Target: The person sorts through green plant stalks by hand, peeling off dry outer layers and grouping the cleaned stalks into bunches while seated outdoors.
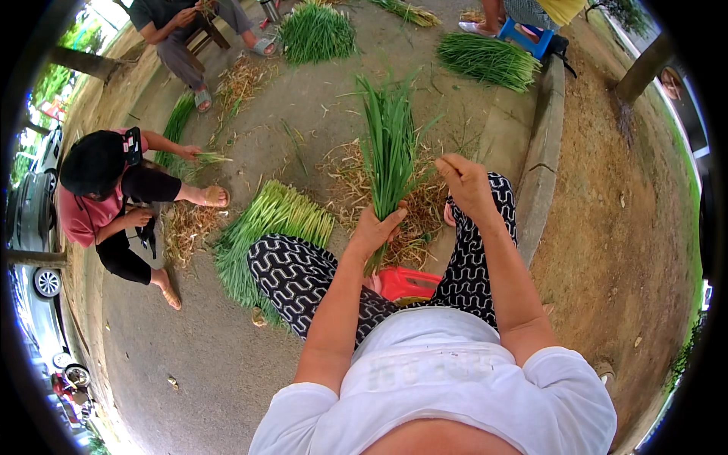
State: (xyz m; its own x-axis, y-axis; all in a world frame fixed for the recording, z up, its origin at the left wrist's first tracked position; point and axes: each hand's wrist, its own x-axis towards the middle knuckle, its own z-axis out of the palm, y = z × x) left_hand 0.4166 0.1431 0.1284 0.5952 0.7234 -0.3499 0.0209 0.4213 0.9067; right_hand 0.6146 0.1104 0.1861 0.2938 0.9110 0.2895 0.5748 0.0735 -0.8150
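Observation:
My left hand [377, 230] is wrapped round the lower part of a bunch of garlic chives [388, 148]. The long green leaves stand up and away from me, and a few stray out to the sides. My right hand [468, 186] is raised to the right of the bunch, apart from its main body. Its fingers are curled together in a pinch; whether a thin leaf is between them is hidden. Under the bunch, dry brown trimmings [422, 220] litter the ground between my knees. A large heap of chives [277, 227] lies by my left knee, pale stem ends toward the right.
A red plastic stool [408, 283] shows between my legs. A person in pink [91, 216] crouches at left, holding a few stalks. Two more people sit at the far side near chive piles [317, 34] [487, 59]. A concrete kerb [542, 167] runs along my right.

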